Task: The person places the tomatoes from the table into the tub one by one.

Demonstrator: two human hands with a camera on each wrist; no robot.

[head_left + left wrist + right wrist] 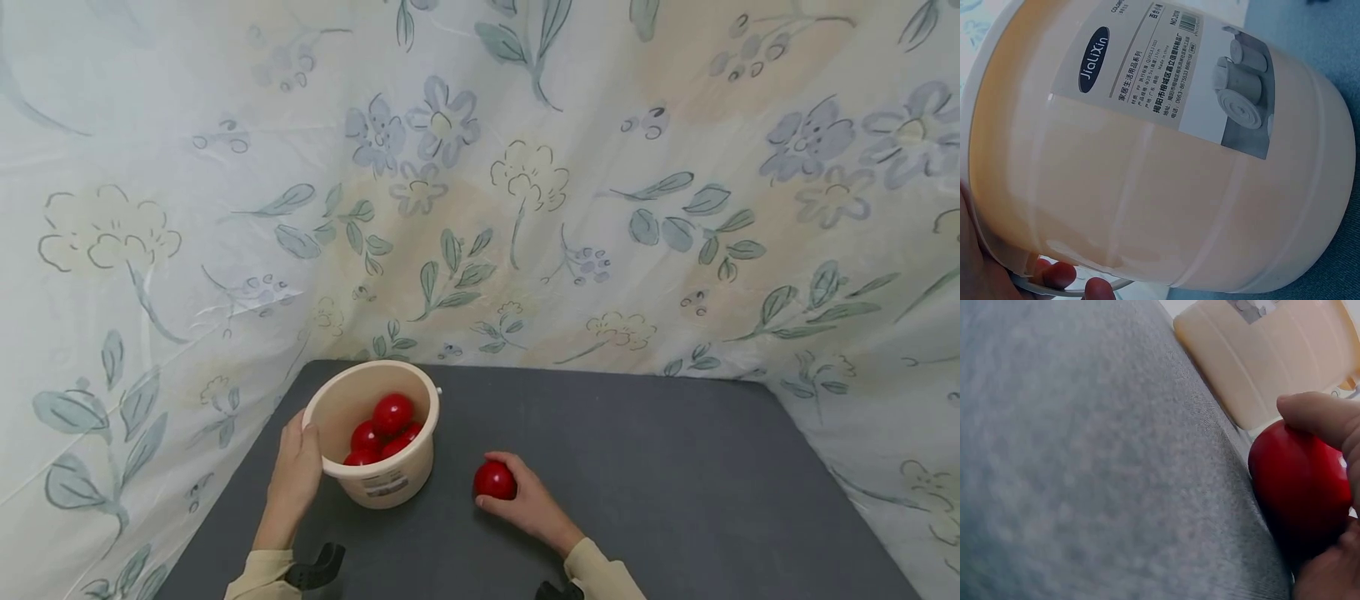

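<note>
A cream plastic bucket [378, 492] stands at the left of the dark table, tipped a little, with several round glossy red objects [393, 414] inside. My left hand [295, 475] grips its left rim. In the left wrist view, fingertips [1099, 289] curl by the rim and the thin handle [1072, 292], close to the labelled wall. Right of the bucket, my right hand [528, 504] holds another round red object [494, 481] between thumb and fingers. The right wrist view has this red object [1297, 481] low against the table surface, its far side hidden by the hand.
The dark grey table [637, 450] extends to the right and behind the hands. A flower-printed cloth [525, 217] hangs along the back and both sides. Dark straps [315, 568] sit at both wrists, over light sleeves.
</note>
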